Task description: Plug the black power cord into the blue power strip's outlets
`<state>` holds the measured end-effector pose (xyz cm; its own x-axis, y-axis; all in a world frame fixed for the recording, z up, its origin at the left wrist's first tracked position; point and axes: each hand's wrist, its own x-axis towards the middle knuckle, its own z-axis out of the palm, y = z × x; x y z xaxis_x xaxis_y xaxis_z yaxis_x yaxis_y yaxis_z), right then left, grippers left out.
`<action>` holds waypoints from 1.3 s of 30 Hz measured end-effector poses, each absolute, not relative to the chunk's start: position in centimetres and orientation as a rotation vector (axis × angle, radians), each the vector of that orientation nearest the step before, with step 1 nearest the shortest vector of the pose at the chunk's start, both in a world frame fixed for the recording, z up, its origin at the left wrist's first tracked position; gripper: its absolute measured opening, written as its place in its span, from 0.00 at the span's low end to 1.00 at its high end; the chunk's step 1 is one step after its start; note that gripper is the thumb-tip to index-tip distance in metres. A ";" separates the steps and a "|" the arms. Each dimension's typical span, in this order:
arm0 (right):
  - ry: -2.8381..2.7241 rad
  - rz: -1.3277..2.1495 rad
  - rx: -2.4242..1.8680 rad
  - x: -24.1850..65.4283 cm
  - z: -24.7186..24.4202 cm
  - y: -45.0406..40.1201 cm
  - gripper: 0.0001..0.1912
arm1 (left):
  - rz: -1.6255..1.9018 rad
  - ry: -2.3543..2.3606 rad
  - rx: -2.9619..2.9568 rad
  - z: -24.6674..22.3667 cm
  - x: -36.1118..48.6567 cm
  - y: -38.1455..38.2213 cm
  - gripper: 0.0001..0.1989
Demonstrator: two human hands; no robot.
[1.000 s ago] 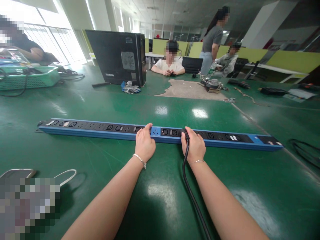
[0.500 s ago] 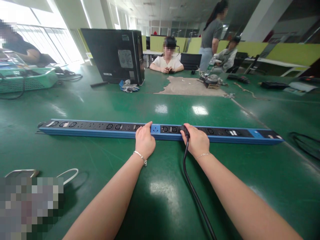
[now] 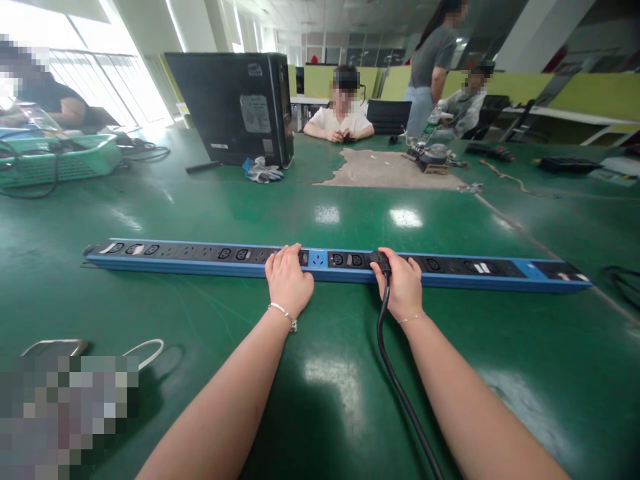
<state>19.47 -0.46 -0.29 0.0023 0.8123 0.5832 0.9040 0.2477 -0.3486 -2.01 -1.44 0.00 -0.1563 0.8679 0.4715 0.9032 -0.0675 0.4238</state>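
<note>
A long blue and black power strip (image 3: pixel 200 269) lies across the green table, its row of sockets facing up. My left hand (image 3: pixel 289 280) is closed over the strip just left of its blue socket, fingers across the top and thumb along the near side. My right hand (image 3: pixel 403 283) grips a black plug (image 3: pixel 381 262) at a socket right of the middle. Whether the plug is fully seated cannot be made out. From it a thick black cable (image 3: pixel 384 340) runs down toward me between my forearms.
A black computer case (image 3: pixel 230 110) stands at the back left, with gloves (image 3: pixel 263 171) beside it. A green basket (image 3: pixel 75 160) sits at far left. Brown cardboard (image 3: pixel 385 171) holds metal parts. A person (image 3: pixel 340 123) sits opposite. Blurred items (image 3: pixel 75 413) lie near left.
The view has shifted slightly, moving the scene to the right. My left hand has slid a little left along the strip. My right hand stays on the plug, its fingers slightly more spread.
</note>
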 end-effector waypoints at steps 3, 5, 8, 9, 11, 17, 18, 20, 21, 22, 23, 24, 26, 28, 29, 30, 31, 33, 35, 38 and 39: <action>-1.704 -0.111 -1.544 19.8 0.1 -0.3 0.18 | -1.035 -2.114 -2.008 0.1 -2.0 -1.5 0.28; -1.505 -0.038 -1.512 19.9 0.7 -0.2 0.20 | -1.039 -2.114 -2.012 0.1 -2.0 -1.5 0.28; -1.354 0.076 -1.466 19.4 1.5 -0.1 0.21 | -1.045 -2.110 -2.013 0.1 -2.0 -1.5 0.27; -1.413 0.125 -1.453 18.9 1.6 -0.2 0.21 | -1.046 -2.110 -2.011 0.1 -2.0 -1.5 0.27; -1.578 0.209 -1.396 17.4 1.5 -0.3 0.20 | -1.048 -2.107 -2.006 0.2 -2.0 -1.5 0.27; -1.820 0.249 -1.329 12.3 1.4 0.0 0.18 | -1.049 -2.096 -2.001 0.2 -1.9 -1.6 0.27; -1.848 0.229 -1.333 11.7 1.5 0.2 0.18 | -1.049 -2.094 -2.002 0.2 -1.9 -1.6 0.26; -1.897 0.172 -1.362 10.9 1.7 0.5 0.19 | -1.052 -2.091 -2.002 0.2 -1.9 -1.6 0.26; -1.915 0.138 -1.388 10.6 1.8 0.6 0.19 | -1.055 -2.092 -2.002 0.2 -1.9 -1.6 0.26; -1.930 0.102 -1.418 10.3 1.9 0.6 0.20 | -1.057 -2.093 -2.001 0.2 -1.9 -1.6 0.26; -1.945 0.070 -1.450 10.1 2.0 0.6 0.20 | -1.059 -2.096 -2.000 0.2 -1.9 -1.6 0.26; -1.961 0.041 -1.480 9.9 2.1 0.6 0.20 | -1.060 -2.099 -1.999 0.3 -1.9 -1.5 0.26; -2.005 -0.010 -1.528 9.6 2.3 0.5 0.20 | -1.059 -2.107 -1.996 0.2 -1.9 -1.5 0.25; -2.053 -0.052 -1.561 9.3 2.5 0.2 0.19 | -1.058 -2.112 -1.992 0.2 -1.9 -1.4 0.24; -2.073 -0.070 -1.571 9.2 2.6 0.1 0.19 | -1.060 -2.112 -1.993 0.2 -1.8 -1.4 0.24; -2.089 -0.086 -1.577 9.1 2.6 -0.1 0.18 | -1.065 -2.112 -1.995 0.2 -1.8 -1.4 0.23; -2.099 -0.102 -1.576 9.1 2.6 -0.2 0.18 | -1.072 -2.113 -1.996 0.2 -1.8 -1.3 0.23; -2.117 -0.136 -1.551 9.2 2.4 -0.3 0.18 | -1.088 -2.119 -2.000 0.3 -1.8 -1.4 0.22; -2.141 -0.172 -1.507 9.4 2.2 -0.3 0.18 | -1.110 -2.113 -2.016 0.5 -1.8 -1.6 0.22; -2.206 -0.205 -1.458 9.9 2.1 -0.1 0.18 | -1.131 -2.024 -2.120 1.0 -1.8 -2.0 0.23; -2.229 -0.208 -1.452 10.2 2.1 0.0 0.18 | -1.128 -1.981 -2.166 1.1 -1.8 -2.1 0.24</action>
